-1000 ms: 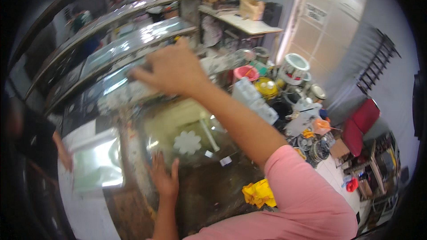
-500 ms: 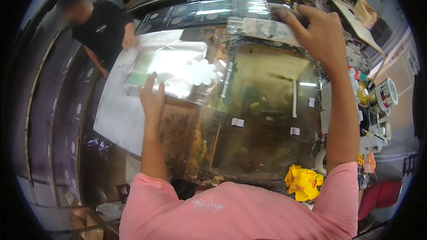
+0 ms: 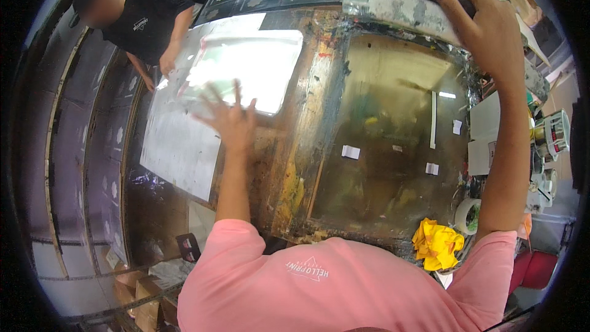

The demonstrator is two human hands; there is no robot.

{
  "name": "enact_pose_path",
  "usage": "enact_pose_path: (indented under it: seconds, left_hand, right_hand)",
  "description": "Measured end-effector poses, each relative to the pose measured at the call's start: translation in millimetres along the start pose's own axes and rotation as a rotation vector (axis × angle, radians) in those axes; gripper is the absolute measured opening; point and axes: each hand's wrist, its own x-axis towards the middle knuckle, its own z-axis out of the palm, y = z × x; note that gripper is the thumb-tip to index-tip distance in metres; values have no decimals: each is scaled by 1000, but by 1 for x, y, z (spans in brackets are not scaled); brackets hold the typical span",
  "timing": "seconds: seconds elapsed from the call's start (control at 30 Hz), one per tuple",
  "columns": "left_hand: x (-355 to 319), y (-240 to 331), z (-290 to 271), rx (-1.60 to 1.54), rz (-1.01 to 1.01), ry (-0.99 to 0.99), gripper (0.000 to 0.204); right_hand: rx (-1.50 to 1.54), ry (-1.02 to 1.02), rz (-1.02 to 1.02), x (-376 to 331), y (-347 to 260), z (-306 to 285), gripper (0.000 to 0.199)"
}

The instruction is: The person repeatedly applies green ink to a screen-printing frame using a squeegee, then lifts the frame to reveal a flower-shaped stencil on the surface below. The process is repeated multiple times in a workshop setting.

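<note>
My left hand [image 3: 232,122] is spread open, blurred by motion, at the near edge of a stack of shiny clear plastic sheets [image 3: 252,71]. Whether its fingertips touch the stack I cannot tell. The sheets lie partly on white paper [image 3: 178,147]. At the upper right my right hand [image 3: 491,34] is wrapped around a dark part at the end of a grey, paint-smeared frame bar [image 3: 399,15]. Below that bar lies a glossy brownish work surface [image 3: 381,178] with small white paper tabs and a thin white strip on it.
Across the table at the left stands a person in a black shirt [image 3: 150,21], hands near the white paper. A crumpled yellow cloth [image 3: 437,244] and a tape roll [image 3: 468,216] lie at the near right corner. Cans [image 3: 551,132] stand at the right. Racks [image 3: 92,147] line the left.
A clear sheet with a white flower print, earlier beside my left hand, no longer shows there. My left fingers have spread. The view has shifted; my right hand keeps its grip.
</note>
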Motion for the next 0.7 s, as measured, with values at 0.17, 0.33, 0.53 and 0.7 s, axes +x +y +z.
enact_pose_path:
  seconds: [0.17, 0.33, 0.53, 0.7]
  left_hand:
    - [8, 24, 11, -293, 40, -518, 61]
    - [25, 11, 20, -447, -86, -559, 58]
    - [92, 17, -28, -610, 13, -587, 61]
    - [65, 151, -77, -650, 219, -900, 68]
  right_hand:
    - [12, -34, -3, 1, 5, 1, 58]
    - [-114, 83, -115, -12, 2, 1, 58]
    - [-22, 133, -28, -19, -6, -4, 65]
    - [-63, 51, -15, -18, -6, -6, 71]
